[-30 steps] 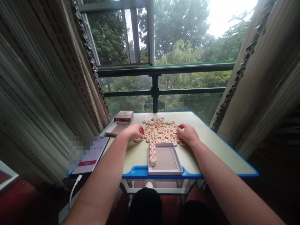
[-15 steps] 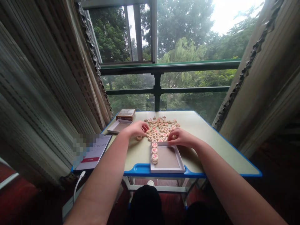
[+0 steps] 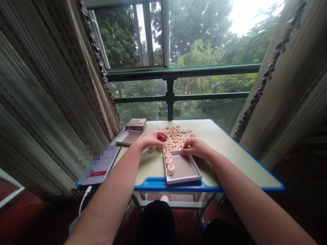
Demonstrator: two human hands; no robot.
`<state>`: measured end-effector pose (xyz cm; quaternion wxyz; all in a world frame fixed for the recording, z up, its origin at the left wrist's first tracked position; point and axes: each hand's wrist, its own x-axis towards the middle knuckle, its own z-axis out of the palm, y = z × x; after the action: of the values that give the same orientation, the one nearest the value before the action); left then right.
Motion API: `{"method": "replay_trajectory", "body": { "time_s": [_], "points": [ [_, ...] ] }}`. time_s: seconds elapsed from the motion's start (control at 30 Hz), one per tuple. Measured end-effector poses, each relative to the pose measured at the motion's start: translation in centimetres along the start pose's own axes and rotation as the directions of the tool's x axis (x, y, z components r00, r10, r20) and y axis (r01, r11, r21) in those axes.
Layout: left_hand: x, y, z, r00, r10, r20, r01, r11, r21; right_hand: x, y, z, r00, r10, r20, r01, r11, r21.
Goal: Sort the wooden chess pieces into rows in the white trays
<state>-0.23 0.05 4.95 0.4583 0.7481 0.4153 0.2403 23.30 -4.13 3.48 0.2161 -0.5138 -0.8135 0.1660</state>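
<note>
Round wooden xiangqi pieces (image 3: pixel 176 139) with red and dark characters lie spread over the pale table. My left hand (image 3: pixel 154 139) is over the left side of the spread, fingers curled; whatever is between its fingertips is too small to make out. A shallow white box (image 3: pixel 184 167) sits at the table's near edge, slightly turned, with several red-marked pieces (image 3: pixel 168 160) in a column along its left wall, the nearest ones stacked. My right hand (image 3: pixel 195 148) pinches the far right part of the box's rim.
At the table's back left, a second shallow tray (image 3: pixel 129 137) stands before a flat brown box (image 3: pixel 136 124). A tablet (image 3: pixel 102 165) with a white cable (image 3: pixel 83 200) lies at the left edge. Curtains hang on both sides.
The box has turned a little and shifted away from the near edge, my right hand at its rim. The nearest stack in it has slid right. My left hand has moved slightly right over the pieces.
</note>
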Motion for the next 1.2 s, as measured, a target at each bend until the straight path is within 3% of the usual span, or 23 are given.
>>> {"method": "replay_trajectory", "body": {
  "time_s": [0.13, 0.27, 0.47, 0.6, 0.8, 0.93, 1.03, 1.1, 1.2],
  "points": [
    [0.4, -0.1, 0.3, 0.998, 0.040, -0.057, -0.039, 0.999, 0.015, 0.2, 0.1, 0.4, 0.999, -0.036, -0.039, 0.035, 0.999, -0.018],
    [0.5, 0.1, 0.8, 0.993, 0.070, -0.092, -0.077, 0.994, -0.074, 0.2, 0.1, 0.6, 0.993, -0.097, -0.062, 0.096, 0.995, -0.021],
    [0.6, 0.3, 1.6, 0.992, 0.123, 0.029, -0.110, 0.954, -0.279, -0.2, -1.0, 0.7, 0.941, -0.178, -0.287, 0.194, 0.981, 0.026],
    [0.4, 0.8, 2.2, 0.977, 0.170, 0.125, -0.114, 0.925, -0.362, -0.2, -1.2, 1.3, 0.929, -0.233, -0.288, 0.272, 0.957, 0.104],
    [-0.1, 1.4, 2.5, 0.972, 0.171, 0.160, -0.099, 0.920, -0.379, -0.2, -1.5, 1.6, 0.919, -0.285, -0.273, 0.335, 0.928, 0.161],
    [-0.1, 1.5, 2.6, 0.977, 0.172, 0.129, -0.104, 0.903, -0.416, -0.3, -1.8, 1.1, 0.924, -0.234, -0.303, 0.301, 0.934, 0.194],
    [0.2, 1.3, 2.3, 0.982, 0.187, 0.020, -0.161, 0.889, -0.428, -0.7, -2.1, 0.3, 0.925, -0.181, -0.333, 0.263, 0.939, 0.221],
    [0.4, 1.1, 1.8, 0.985, 0.149, -0.084, -0.169, 0.922, -0.349, -1.1, -2.4, -0.3, 0.949, -0.167, -0.268, 0.231, 0.946, 0.229],
    [0.7, 0.5, 1.1, 0.987, 0.057, -0.153, -0.077, 0.988, -0.131, -1.9, -3.1, -1.0, 0.981, -0.192, -0.008, 0.190, 0.968, 0.160]
  ]
}}
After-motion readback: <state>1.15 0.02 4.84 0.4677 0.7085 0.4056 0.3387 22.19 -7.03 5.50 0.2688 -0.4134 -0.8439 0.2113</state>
